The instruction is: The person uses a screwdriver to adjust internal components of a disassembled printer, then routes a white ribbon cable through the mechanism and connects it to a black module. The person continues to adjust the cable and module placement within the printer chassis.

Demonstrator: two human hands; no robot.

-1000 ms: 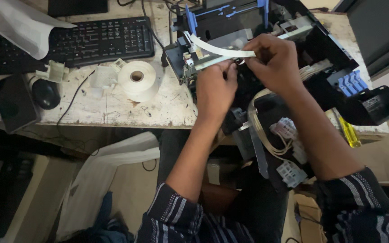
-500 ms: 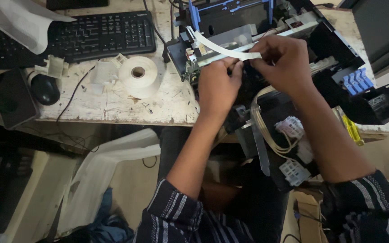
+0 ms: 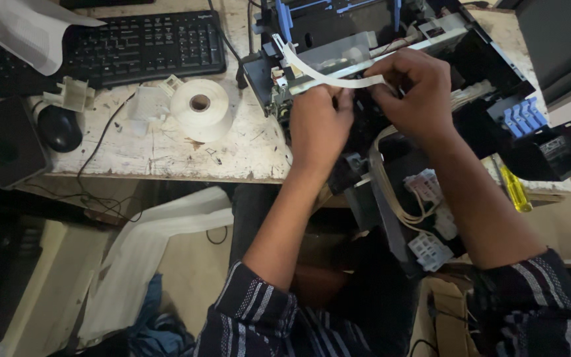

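Observation:
An opened black printer (image 3: 477, 59) with blue inner parts lies at the desk's front edge. A white flat ribbon cable (image 3: 312, 71) arcs from its left side to my hands. My right hand (image 3: 411, 89) pinches the cable's free end above the printer's middle. My left hand (image 3: 318, 122) is closed just below the cable, fingers at the printer's inner mechanism; what it grips is hidden. Loose tubing and white connectors (image 3: 424, 198) hang off the printer's front.
A white tape roll (image 3: 201, 109) lies left of the printer. Behind it sits a black keyboard (image 3: 133, 46); a mouse (image 3: 59, 127) and a dark phone (image 3: 9, 142) lie at the far left. A yellow-handled tool (image 3: 515, 190) rests at the right edge. White cloth (image 3: 147, 244) hangs below the desk.
Both hands stay at the cable over the printer with only slight shifts; the view has drifted a little.

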